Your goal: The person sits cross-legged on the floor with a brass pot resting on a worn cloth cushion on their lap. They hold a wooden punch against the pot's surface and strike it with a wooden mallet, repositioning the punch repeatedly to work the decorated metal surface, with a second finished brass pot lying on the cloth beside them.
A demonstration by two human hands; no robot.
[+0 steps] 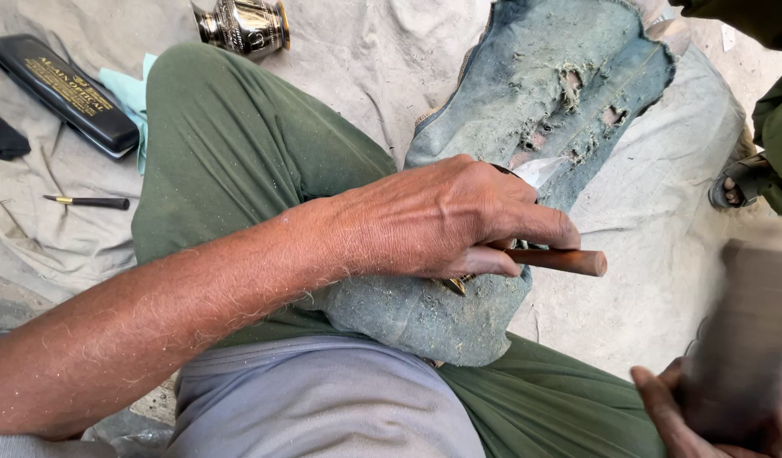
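Right hand (705,416) is getting cut off by the bottom edge, gripping a motion-blurred wooden block (747,331). Left hand (446,216) is hiding the brass piece (455,285) and the wooden-handled tool's (561,260) working end.

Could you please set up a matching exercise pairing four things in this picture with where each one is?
Things:
1. wooden-handled tool
2. black case
3. metal vessel
4. worn denim cloth

Places:
A. at the top edge, above the knee
B. draped over the lap, under the left hand
C. gripped in the left hand
D. on the grey sheet at far left

The right hand holds a blurred block at lower right.

Pairs: 1-C, 2-D, 3-A, 4-B
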